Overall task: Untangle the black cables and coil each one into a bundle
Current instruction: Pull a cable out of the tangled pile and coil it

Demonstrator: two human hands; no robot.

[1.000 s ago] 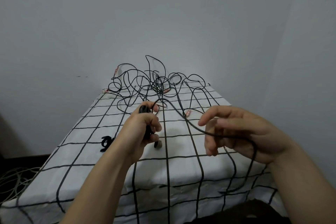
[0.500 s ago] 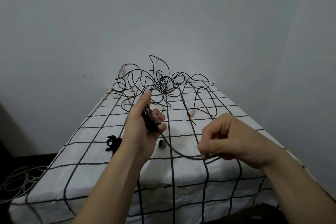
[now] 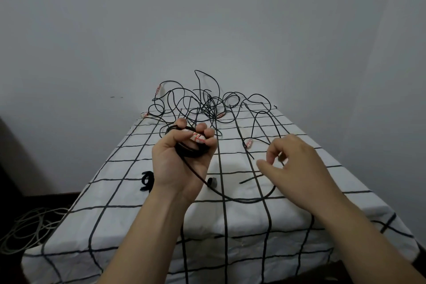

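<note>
My left hand point(image 3: 182, 157) is raised palm-up over the table and grips a small coil of black cable point(image 3: 191, 151) with a white, red-marked tag under the fingers. From that coil the cable point(image 3: 249, 201) sags in a loop to the cloth and rises under my right hand point(image 3: 299, 168). That hand hovers to the right with fingers loosely curled round the cable. Its thumb and forefinger are apart, and a dark bit of cable shows between the fingers. A tangle of black cables point(image 3: 207, 106) lies at the far end.
The table point(image 3: 115, 221) wears a white cloth with a black grid. Two black ties point(image 3: 147, 180) point(image 3: 212, 181) lie near my left wrist. Tagged cable ends point(image 3: 249, 144) point(image 3: 158, 89) sit by the tangle. Pale cables point(image 3: 30, 226) lie on the floor at left.
My left hand has turned palm-up and now shows a coil in its grip. My right hand has risen to the right and its pinch on the cable has loosened.
</note>
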